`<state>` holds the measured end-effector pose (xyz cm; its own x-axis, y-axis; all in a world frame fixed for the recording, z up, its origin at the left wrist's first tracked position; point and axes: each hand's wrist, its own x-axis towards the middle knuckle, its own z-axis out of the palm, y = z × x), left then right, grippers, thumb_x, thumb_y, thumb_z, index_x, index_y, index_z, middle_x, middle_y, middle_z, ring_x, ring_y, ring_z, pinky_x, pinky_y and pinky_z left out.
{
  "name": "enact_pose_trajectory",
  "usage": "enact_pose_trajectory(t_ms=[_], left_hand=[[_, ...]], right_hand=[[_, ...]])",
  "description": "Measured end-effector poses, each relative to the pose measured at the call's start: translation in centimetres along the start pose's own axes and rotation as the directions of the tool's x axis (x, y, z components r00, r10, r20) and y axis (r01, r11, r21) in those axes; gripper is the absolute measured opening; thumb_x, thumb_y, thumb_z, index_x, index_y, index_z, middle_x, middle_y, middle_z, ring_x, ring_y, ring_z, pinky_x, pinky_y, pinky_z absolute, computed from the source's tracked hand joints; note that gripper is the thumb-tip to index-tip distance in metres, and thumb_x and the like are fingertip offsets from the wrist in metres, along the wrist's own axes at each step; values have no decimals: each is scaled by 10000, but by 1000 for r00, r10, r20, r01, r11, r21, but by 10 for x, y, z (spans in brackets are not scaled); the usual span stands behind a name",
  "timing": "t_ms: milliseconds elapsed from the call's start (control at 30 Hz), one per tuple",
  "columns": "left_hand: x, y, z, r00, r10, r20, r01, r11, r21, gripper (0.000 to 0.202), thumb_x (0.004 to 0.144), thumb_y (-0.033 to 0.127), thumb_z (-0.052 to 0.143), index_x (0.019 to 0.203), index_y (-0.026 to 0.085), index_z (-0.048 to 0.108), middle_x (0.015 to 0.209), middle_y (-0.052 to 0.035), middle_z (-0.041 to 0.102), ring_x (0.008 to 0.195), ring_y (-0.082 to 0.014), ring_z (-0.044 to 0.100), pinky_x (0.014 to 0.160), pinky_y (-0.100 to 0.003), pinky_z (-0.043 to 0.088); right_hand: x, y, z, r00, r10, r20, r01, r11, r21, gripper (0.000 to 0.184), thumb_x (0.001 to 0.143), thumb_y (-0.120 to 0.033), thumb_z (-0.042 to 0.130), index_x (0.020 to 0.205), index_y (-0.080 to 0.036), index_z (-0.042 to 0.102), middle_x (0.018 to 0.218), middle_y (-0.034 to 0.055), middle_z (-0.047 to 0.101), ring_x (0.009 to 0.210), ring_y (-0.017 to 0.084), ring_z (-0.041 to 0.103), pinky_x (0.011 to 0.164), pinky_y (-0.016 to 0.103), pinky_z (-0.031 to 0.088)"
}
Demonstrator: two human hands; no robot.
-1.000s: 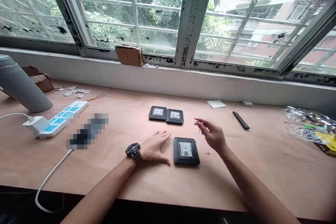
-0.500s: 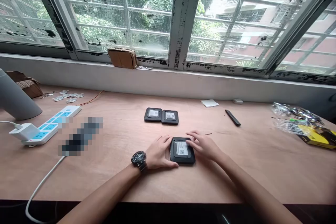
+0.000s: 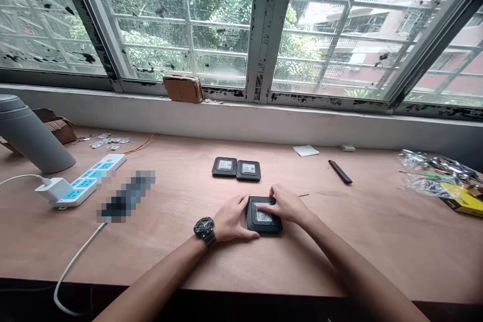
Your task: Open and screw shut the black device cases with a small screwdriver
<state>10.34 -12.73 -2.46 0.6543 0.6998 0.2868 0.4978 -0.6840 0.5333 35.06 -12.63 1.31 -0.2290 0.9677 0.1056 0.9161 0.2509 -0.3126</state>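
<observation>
A flat, square black device (image 3: 264, 224) with a white label lies on the plywood table (image 3: 181, 261), held between my hands. My left hand (image 3: 234, 219) grips its left edge. My right hand (image 3: 285, 205) comes from the right, its fingers resting on top and covering part of the label. Farther back, two smaller black square devices (image 3: 224, 166) (image 3: 248, 170) sit side by side, touching each other and carrying white labels. Neither hand touches that pair.
To the left are a blue-and-white power strip (image 3: 86, 182) with a white charger (image 3: 53, 188), a pixelated object (image 3: 126, 196) and a grey cylinder (image 3: 30, 136). To the right lie a black stick (image 3: 340, 171), a white pad (image 3: 305, 151), and a plastic bag (image 3: 426, 171) with tools.
Both hands have closed in on the black device from either side, and my right fingers have moved onto its label. The view has shifted slightly.
</observation>
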Motion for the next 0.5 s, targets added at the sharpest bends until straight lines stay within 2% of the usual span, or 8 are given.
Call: enact_pose_trajectory(t_ms=[133,300,500], left_hand=[[0,0,1,1000,-1,-8,1,1000,-12,1251,584,655,875,1569,181,267,1478,-191,470,1346,-398,479,1135,-525,404],[-1,-1,2,1000,-1,8,1,1000,-18,1259,595,638,877,1576,171,241,1501,-203,432,1370,-398,447,1153,-526,384],[1,0,0,1000,-27,16,28,998,-64,1243,549,628,905,1544,190,303,1444,-178,476,1318,-398,483,1122,-530,412]], right_hand=[[5,-7,7,999,-38,-34,33,990,-134,695,761,-879,522,881,-196,570,933,122,661,831,281,641,670,348,430],[5,-7,15,996,-21,-82,13,995,-101,661,795,-876,473,861,-223,554,914,105,642,836,275,640,668,349,428],[6,-5,22,993,-7,-121,-5,995,-104,652,791,-881,470,822,-233,536,876,95,642,828,270,636,675,354,431]])
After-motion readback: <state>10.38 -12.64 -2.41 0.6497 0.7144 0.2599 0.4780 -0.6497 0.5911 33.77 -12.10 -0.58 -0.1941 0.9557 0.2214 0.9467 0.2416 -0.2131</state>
